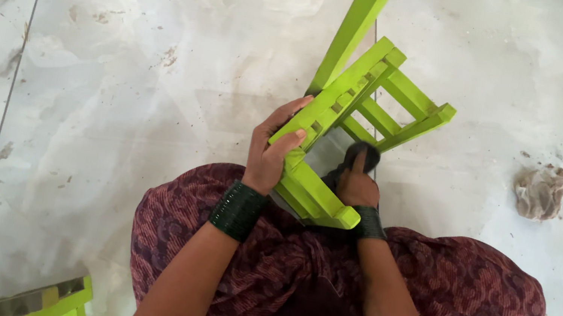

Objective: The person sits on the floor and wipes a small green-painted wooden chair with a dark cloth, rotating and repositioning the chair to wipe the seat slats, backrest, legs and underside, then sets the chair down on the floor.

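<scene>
A small bright green wooden chair (351,109) lies tipped over my lap and the floor, its rungs and slats pointing away from me. My left hand (271,152) grips the edge of the chair's frame on its left side. My right hand (355,184) is inside the frame, closed around a dark rag or pad (366,153) pressed against the wood. Both wrists wear stacks of dark green bangles. I sit on the floor with a maroon patterned cloth (473,289) over my legs.
The floor is pale marble-look tile (119,78) with stains and dust. A crumpled brownish wad (540,192) lies on the floor to the right. Part of another green wooden piece (44,301) shows at the bottom left corner.
</scene>
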`<state>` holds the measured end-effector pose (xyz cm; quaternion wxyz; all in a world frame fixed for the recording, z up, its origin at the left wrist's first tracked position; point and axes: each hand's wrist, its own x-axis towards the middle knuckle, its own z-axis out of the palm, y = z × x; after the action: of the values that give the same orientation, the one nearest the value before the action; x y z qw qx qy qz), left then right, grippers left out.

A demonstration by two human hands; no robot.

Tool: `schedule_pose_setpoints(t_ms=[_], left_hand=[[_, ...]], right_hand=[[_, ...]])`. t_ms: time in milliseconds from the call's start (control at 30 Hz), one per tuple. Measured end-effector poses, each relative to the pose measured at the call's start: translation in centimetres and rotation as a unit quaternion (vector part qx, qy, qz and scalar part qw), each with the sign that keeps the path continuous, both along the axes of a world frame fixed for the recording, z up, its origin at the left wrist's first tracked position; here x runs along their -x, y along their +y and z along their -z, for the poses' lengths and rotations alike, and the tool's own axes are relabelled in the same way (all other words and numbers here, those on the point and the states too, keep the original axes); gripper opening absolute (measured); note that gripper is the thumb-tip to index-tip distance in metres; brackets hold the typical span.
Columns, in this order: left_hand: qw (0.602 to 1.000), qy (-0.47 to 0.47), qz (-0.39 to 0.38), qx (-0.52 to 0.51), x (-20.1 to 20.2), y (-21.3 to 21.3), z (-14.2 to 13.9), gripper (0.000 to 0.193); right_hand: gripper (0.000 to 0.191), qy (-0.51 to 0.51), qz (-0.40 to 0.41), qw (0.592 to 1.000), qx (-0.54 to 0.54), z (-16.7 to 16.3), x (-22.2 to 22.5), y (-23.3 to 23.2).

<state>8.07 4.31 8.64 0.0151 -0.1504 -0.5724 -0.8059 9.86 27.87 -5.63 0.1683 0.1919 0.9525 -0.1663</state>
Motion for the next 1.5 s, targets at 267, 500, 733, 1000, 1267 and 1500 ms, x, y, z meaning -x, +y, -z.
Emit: schedule_pose_setpoints(t_ms=[267, 500, 733, 1000, 1267, 1500], left_hand=[[1.000, -0.006, 0.013, -0.003, 0.1, -0.5, 0.2, 0.054], [0.998, -0.019, 0.039, 0.037, 2.7, -3.1, 1.3, 0.054], [0.953, -0.076, -0.193, 0.221, 3.5, -2.1, 1.3, 0.053], [0.951, 0.119, -0.059, 0.279, -1.4, -4.7, 0.2, 0.092], [0.883, 0.222, -0.048, 0.410, -1.0, -4.1, 0.5, 0.109], [0.965, 0.122, -0.038, 0.230, 0.3, -4.9, 1.3, 0.113]], right_hand=[[0.085, 0.004, 0.012, 1.000, -0.009, 0.4, 2.4, 1.1], [0.058, 0.356, 0.081, 0.926, 0.101, 2.1, -4.3, 5.3], [0.041, 0.359, 0.047, 0.921, 0.145, -2.5, 0.4, 7.5], [0.049, 0.324, 0.122, 0.938, -0.016, -2.6, -0.2, 3.8], [0.048, 0.319, 0.141, 0.936, 0.043, -1.0, 0.6, 2.7], [0.074, 0.410, 0.021, 0.885, 0.221, -0.5, -6.4, -0.3]])
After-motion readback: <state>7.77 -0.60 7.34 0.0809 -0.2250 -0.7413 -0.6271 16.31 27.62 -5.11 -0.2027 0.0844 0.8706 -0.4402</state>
